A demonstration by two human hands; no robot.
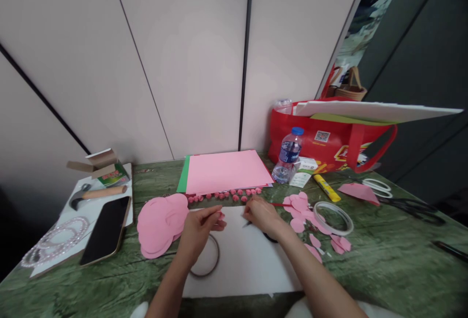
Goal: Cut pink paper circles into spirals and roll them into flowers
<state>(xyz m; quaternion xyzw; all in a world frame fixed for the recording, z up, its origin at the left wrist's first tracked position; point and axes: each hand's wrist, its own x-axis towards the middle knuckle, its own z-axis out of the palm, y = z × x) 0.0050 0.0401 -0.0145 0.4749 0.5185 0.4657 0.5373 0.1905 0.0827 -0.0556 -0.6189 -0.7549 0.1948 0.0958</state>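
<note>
Beyond the white sheet, to its right, a red bag bore a QR code and lettering too cut off to read; the bottle past the sheet's far right corner had an illegible blue label. Over the sheet, the left hand pinched a small pink piece. The right hand curled at the sheet's far edge; whether it gripped anything could not be told. A light, steady fingertip pinch would likely have kept the piece uncrushed.

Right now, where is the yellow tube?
In the head view, the yellow tube lies on the right, in front of the red bag, just beyond the tape roll.
</note>
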